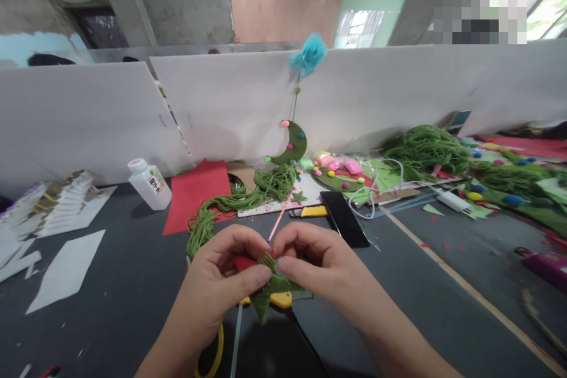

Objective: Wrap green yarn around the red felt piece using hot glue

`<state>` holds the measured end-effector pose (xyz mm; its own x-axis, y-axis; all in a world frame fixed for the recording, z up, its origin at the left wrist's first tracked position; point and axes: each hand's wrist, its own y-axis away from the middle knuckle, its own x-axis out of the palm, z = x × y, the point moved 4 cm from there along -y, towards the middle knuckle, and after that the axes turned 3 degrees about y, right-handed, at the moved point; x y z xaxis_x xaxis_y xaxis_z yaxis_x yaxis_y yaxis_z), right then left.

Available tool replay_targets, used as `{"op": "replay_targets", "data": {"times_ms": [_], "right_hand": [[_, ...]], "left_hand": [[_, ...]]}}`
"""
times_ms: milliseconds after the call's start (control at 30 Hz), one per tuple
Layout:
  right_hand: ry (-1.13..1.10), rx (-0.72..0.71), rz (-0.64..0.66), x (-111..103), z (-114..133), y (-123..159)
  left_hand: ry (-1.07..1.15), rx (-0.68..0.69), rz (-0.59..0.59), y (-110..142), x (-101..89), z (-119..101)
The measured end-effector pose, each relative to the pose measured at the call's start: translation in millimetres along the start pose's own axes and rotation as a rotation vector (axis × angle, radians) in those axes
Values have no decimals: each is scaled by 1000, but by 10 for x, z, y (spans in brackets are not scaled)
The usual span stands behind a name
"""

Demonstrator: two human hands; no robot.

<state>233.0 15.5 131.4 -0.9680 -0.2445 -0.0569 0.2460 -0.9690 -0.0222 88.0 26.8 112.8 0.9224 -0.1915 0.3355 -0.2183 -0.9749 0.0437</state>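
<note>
Both hands meet low in the middle of the head view, around a green yarn-wrapped star (263, 302). My left hand (230, 280) pinches its left side between thumb and fingers; a bit of red shows beneath those fingers. My right hand (314, 266) has thumb and forefinger closed at the star's upper right, close to the left fingertips. Whether a loose strand is between the fingertips is too small to tell. Beneath the star lies a yellow tool with a black cord (282, 300), partly hidden. A clear stick (237, 336) runs down from it, beside a yellow ring-shaped handle (217, 354).
Green yarn (277, 183) trails over red sheets (195, 195). Behind are a white bottle (150, 186), a green moon with pompoms (292, 144), a yellow cutter (312, 211) and a black phone (344, 218). White paper (66, 271) lies left; more yarn (427, 150) is heaped right.
</note>
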Motion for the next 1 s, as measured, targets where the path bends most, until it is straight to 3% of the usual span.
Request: {"op": "replay_targets", "data": {"times_ms": [67, 267, 433, 600, 1000], "right_hand": [[43, -32, -21, -20, 28, -1], [384, -306, -234, -98, 182, 58], [473, -330, -229, -58, 197, 94], [528, -369, -191, -11, 209, 106], [602, -320, -209, 31, 147, 58]], "left_hand": [[-73, 17, -41, 16, 8, -34], [-391, 185, -113, 72, 57, -139], [-396, 159, -68, 73, 49, -113], [-314, 117, 59, -6, -1, -92], [-267, 13, 19, -60, 44, -14]]}}
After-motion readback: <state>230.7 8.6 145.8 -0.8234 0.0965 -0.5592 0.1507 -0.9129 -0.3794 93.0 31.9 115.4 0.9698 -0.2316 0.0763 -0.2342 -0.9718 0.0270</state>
